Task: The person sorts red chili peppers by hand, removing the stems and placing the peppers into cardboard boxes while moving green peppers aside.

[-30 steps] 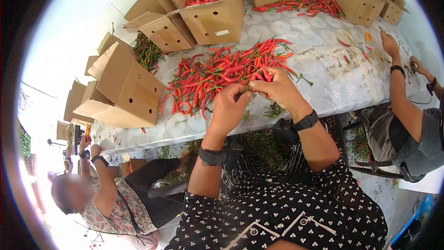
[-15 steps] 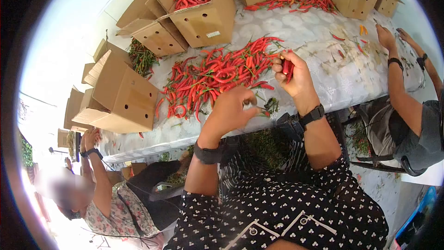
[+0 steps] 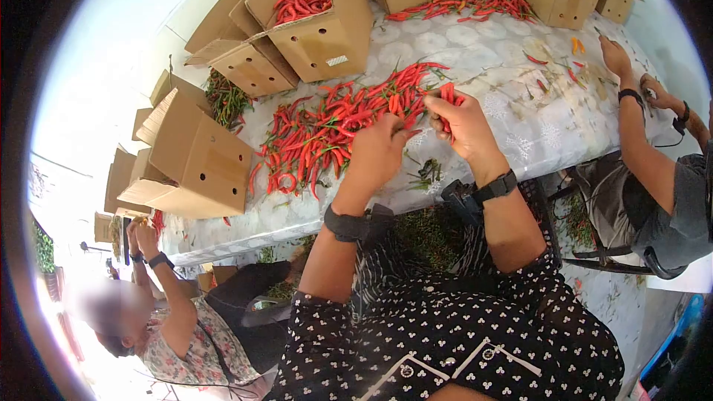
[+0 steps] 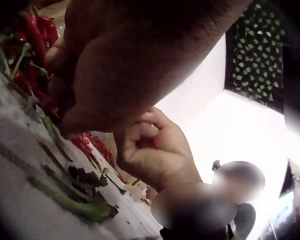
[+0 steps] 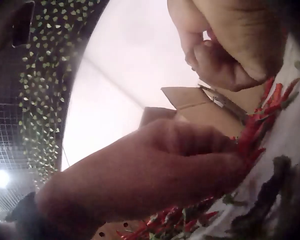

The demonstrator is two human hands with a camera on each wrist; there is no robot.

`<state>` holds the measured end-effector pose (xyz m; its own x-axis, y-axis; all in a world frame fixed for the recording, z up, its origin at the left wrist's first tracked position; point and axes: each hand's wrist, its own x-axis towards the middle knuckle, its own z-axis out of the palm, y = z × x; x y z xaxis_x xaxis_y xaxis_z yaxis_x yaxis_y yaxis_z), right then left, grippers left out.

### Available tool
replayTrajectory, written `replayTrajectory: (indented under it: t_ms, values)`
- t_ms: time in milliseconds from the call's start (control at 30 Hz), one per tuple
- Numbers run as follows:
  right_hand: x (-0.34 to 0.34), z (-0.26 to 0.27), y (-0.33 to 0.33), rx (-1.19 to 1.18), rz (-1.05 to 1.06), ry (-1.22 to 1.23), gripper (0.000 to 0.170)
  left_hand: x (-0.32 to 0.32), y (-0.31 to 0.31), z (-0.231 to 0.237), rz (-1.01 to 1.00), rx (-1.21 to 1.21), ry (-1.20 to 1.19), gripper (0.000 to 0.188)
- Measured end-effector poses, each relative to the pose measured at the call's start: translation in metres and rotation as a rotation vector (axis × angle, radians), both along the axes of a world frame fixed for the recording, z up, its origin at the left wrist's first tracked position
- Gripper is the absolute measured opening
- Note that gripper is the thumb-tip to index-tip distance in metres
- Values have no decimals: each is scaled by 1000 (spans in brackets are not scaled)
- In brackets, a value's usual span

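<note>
A heap of red chilies (image 3: 312, 130) with green stems lies spread on the table before me. My left hand (image 3: 375, 154) is at the right edge of this heap, its thumb and fingers pinching a red chili (image 5: 248, 132). Just to the right, my right hand (image 3: 466, 128) is raised, fingers curled round a few red chilies (image 3: 447, 93) whose ends show above the fist. In the left wrist view the right hand (image 4: 157, 152) shows a bit of red inside its curled fingers. Loose green stems (image 3: 425, 174) lie on the cloth below the hands.
Cardboard boxes (image 3: 197, 160) line the left and back of the table; one (image 3: 319, 44) holds red chilies. Another chili row (image 3: 475, 4) lies at the back. A person (image 3: 178, 327) sits at left, another (image 3: 653, 178) at right. The table's near edge (image 3: 297, 226) runs below my forearms.
The hands were together at the heap, then parted as the right hand lifted chilies to the right. Since then the left hand has reached forward to the heap and the right has come slightly lower.
</note>
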<state>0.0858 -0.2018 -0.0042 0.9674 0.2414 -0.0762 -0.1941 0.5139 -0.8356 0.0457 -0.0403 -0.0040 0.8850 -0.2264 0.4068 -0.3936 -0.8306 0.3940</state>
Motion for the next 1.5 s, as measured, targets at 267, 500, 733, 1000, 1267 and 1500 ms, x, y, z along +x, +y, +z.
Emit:
replayTrajectory:
  t_ms: [267,500,733,1000,1267,1500]
  values:
    - [-15,5,16,-273,173,-200,17,-20,-8,27,-12,-578,135,21]
    - [-12,4,19,65,245,94,13,-29,-4,26,-88,-460,31,32]
    - [7,-5,3,343,64,189,12,-21,13,25,-146,-244,109,9]
    - [6,-4,2,148,-5,150,10,2,-6,0,9,328,-43,8]
    - [3,-6,-4,-68,44,23,14,0,6,0,9,-83,137,15]
    - [-6,5,1,-184,99,-29,12,6,-13,21,-48,-284,130,16]
